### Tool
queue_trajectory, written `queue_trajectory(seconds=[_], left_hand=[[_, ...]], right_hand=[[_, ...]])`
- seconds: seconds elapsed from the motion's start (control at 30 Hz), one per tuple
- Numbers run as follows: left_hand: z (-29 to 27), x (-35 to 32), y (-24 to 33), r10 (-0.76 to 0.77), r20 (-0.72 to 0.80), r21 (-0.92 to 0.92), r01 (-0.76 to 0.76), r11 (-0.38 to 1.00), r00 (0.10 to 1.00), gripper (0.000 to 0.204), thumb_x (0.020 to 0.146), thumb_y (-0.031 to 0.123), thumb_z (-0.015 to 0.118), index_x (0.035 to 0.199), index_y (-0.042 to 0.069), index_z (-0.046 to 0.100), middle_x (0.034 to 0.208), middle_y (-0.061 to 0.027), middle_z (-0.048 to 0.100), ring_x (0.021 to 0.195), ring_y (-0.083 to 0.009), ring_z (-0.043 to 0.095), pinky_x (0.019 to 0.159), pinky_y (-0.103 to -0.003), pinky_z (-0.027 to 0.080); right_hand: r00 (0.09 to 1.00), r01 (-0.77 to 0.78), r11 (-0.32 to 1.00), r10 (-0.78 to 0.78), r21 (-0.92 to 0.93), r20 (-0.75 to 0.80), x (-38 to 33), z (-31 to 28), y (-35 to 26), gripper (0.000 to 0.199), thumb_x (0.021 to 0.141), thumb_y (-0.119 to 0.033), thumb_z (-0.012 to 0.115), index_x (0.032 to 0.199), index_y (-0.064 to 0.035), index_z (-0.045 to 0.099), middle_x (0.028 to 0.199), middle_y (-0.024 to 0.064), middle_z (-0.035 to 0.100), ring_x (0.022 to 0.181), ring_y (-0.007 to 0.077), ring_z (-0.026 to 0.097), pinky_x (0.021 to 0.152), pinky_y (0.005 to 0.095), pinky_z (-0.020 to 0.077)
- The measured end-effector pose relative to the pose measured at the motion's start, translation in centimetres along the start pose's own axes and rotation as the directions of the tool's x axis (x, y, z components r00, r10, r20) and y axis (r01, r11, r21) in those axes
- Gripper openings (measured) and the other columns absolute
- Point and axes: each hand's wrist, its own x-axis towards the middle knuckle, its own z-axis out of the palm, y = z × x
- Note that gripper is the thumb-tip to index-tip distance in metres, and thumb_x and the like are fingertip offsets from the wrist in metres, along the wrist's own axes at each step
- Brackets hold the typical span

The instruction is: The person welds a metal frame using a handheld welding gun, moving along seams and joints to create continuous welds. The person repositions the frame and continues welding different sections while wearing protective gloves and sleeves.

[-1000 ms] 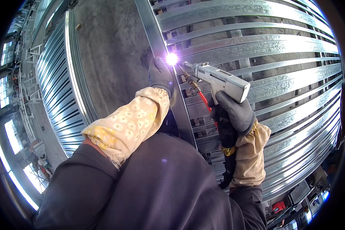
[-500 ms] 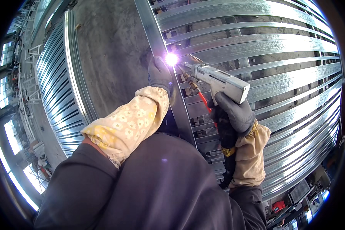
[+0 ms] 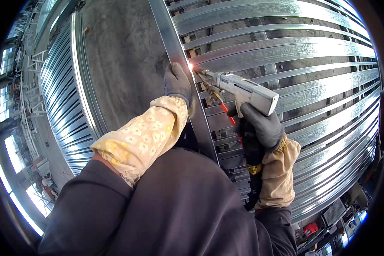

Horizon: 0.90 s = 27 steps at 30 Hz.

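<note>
In a grey glove, my right hand (image 3: pixel 263 126) is wrapped round the grip of a silver handheld welding gun (image 3: pixel 248 91). The gun's nozzle points left at a small orange glowing spot (image 3: pixel 190 66), where a crossbar meets the long steel rail (image 3: pixel 170 34). A brass fitting and a red hose (image 3: pixel 227 113) run beneath the gun, and a black cable hangs by my right wrist. My left hand (image 3: pixel 178 82), also gloved, grips the rail's outer edge beside the glowing spot, its thumb on top. Its other fingers are mostly hidden.
Many parallel galvanised crossbars (image 3: pixel 320 47) fill the right side. A second slatted steel panel (image 3: pixel 64 91) lies to the left, across a strip of grey concrete floor (image 3: pixel 117 55). A red object (image 3: pixel 310 229) sits among clutter at the lower right.
The bright purple-white arc at the nozzle has died down to a small orange glow. Both hands and the welding gun have stayed almost in place.
</note>
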Motion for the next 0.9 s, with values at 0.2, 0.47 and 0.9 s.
queue_trajectory(seconds=[0.2, 0.47, 0.9], left_hand=[[0.1, -0.5, 0.2, 0.011, -0.018, 0.017, -0.011, 1.0, 1.0, 0.053, 0.105, 0.041, 0.038, 0.114, -0.005, 0.064, 0.107, -0.0272, 0.068, 0.101, -0.0433, 0.064, 0.088, -0.044, 0.048], [0.6, -0.1, -0.7, 0.023, -0.019, 0.002, -0.023, 1.0, 1.0, 0.052, 0.105, 0.041, 0.039, 0.108, -0.005, 0.064, 0.099, -0.0244, 0.068, 0.094, -0.0402, 0.064, 0.085, -0.043, 0.047], [0.9, -0.2, -1.1, 0.005, -0.025, 0.034, -0.004, 0.999, 1.0, 0.054, 0.105, 0.042, 0.038, 0.112, -0.004, 0.064, 0.103, -0.0235, 0.069, 0.098, -0.0388, 0.065, 0.087, -0.042, 0.048]], right_hand=[[0.998, -0.037, 0.999, 0.038, 0.017, -0.054, -1.9, -1.0, 0.2, 0.04, 0.097, -0.015, 0.06, 0.132, 0.003, 0.051, 0.097, 0.0115, 0.069, 0.064, 0.0142, 0.063, 0.054, 0.0269, 0.0515], [0.996, -0.067, 0.996, 0.071, 0.067, -0.061, -3.8, -1.8, 2.0, 0.044, 0.097, -0.016, 0.059, 0.135, 0.0025, 0.048, 0.099, 0.0123, 0.068, 0.064, 0.0146, 0.064, 0.055, 0.0273, 0.0517], [0.994, -0.097, 0.995, 0.096, -0.013, -0.057, -3.3, -1.4, 2.1, 0.037, 0.097, -0.021, 0.061, 0.126, 0.0023, 0.058, 0.086, 0.0079, 0.065, 0.059, 0.0126, 0.061, 0.051, 0.0256, 0.0479]])
